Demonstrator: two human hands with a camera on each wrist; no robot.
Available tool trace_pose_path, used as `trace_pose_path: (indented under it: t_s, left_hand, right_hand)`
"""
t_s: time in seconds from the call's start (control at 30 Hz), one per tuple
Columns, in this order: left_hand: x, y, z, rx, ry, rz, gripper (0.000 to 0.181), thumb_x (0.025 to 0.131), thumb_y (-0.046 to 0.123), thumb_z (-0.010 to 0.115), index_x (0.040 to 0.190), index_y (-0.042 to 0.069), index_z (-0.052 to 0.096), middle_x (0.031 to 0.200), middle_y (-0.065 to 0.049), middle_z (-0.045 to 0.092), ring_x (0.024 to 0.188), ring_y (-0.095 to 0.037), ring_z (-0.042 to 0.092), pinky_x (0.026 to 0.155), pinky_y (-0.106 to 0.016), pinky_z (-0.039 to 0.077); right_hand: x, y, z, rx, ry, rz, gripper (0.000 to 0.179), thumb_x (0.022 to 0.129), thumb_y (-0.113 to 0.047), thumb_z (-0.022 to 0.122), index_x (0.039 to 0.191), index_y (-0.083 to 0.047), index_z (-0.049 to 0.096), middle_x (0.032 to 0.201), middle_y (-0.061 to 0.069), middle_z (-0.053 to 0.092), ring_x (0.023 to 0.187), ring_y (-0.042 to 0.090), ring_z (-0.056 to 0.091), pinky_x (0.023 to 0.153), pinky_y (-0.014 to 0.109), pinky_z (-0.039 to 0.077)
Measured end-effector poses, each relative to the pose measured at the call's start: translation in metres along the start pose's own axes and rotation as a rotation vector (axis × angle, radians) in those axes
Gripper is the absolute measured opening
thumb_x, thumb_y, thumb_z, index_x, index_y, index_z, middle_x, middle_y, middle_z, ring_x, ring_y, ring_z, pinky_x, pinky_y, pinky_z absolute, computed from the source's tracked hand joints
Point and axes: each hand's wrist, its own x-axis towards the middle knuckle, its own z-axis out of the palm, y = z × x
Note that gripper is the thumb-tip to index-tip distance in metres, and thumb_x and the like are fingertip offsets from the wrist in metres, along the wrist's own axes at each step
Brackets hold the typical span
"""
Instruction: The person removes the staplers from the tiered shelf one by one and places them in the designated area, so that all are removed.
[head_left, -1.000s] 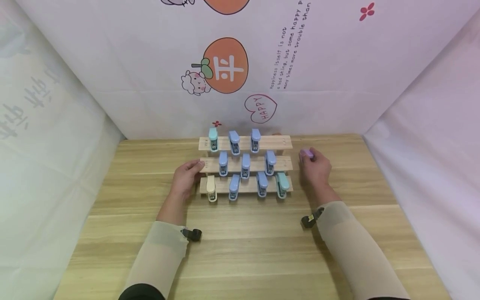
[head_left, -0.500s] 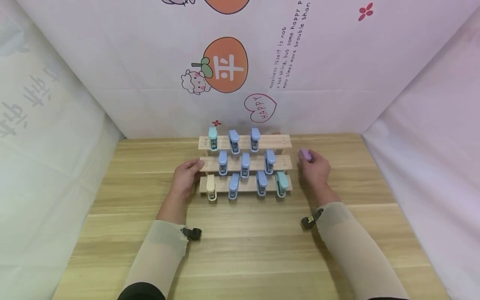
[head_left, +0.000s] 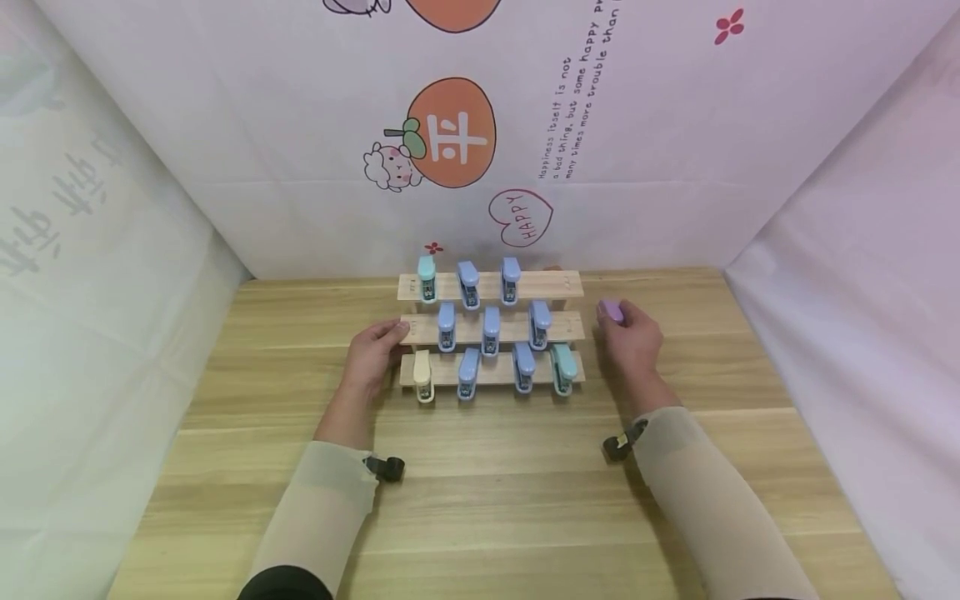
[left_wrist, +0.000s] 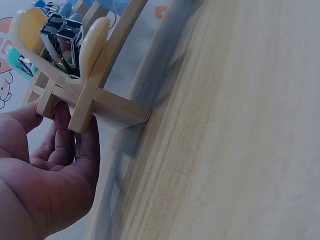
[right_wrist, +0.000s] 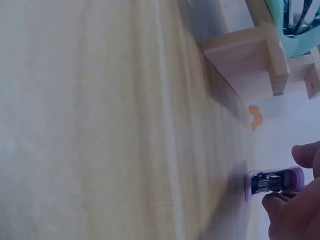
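Note:
My left hand (head_left: pixel 371 354) holds the left end of the middle shelf of a three-tier wooden rack (head_left: pixel 566 325), thumb on top and fingers beneath it in the left wrist view. To the right of the rack, my right hand (head_left: pixel 636 337) grips a purple mini stapler (right_wrist: pixel 274 182), partly covered by the fingers in the head view. On the rack's tiers stand several blue staplers (head_left: pixel 491 331). A cream stapler (head_left: pixel 422 367) sits at the bottom left, a teal stapler (head_left: pixel 564 367) at the bottom right, and another teal stapler (head_left: pixel 427 271) at the top left.
The rack stands near the back of a wood-grain table (head_left: pixel 480 500). A white printed cloth (head_left: pixel 637 208) hangs right behind it, and more white cloth (head_left: pixel 862 250) borders the sides.
The purple stapler has turned slightly in my right hand since a second ago. My left hand keeps its hold on the rack, and the staplers there have not moved.

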Motion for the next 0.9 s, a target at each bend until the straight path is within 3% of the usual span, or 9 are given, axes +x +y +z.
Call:
trace_pose_path:
  t_s: [0.3,0.5,0.9]
  left_hand:
    - [0.001,0.000,-0.001,-0.012,0.010,-0.002,0.058,0.098,0.035,0.074,0.142,-0.001,0.059,0.136,-0.017,0.065,0.121,-0.028,0.065,0.104,-0.035,0.055]
    - [0.001,0.000,0.000,0.003,0.011,-0.013,0.060,0.098,0.037,0.074,0.143,0.001,0.058,0.137,-0.016,0.065,0.122,-0.027,0.065,0.105,-0.035,0.054]
    - [0.000,0.001,0.002,-0.041,0.012,-0.010,0.054,0.099,0.032,0.073,0.140,-0.001,0.060,0.135,-0.018,0.065,0.120,-0.027,0.065,0.104,-0.037,0.055]
  right_hand:
    - [0.001,-0.003,-0.005,0.027,0.034,-0.061,0.071,0.098,-0.043,0.070,0.156,-0.009,0.045,0.155,0.015,0.049,0.143,0.028,0.048,0.119,0.041,0.040]
    - [-0.001,-0.007,-0.008,0.065,0.053,-0.050,0.073,0.097,-0.043,0.072,0.156,-0.012,0.044,0.157,0.011,0.048,0.143,0.026,0.048,0.118,0.039,0.041]
    - [-0.010,-0.020,-0.009,0.116,0.077,-0.122,0.068,0.098,-0.040,0.069,0.157,-0.015,0.046,0.158,0.005,0.048,0.143,0.021,0.048,0.117,0.032,0.043]
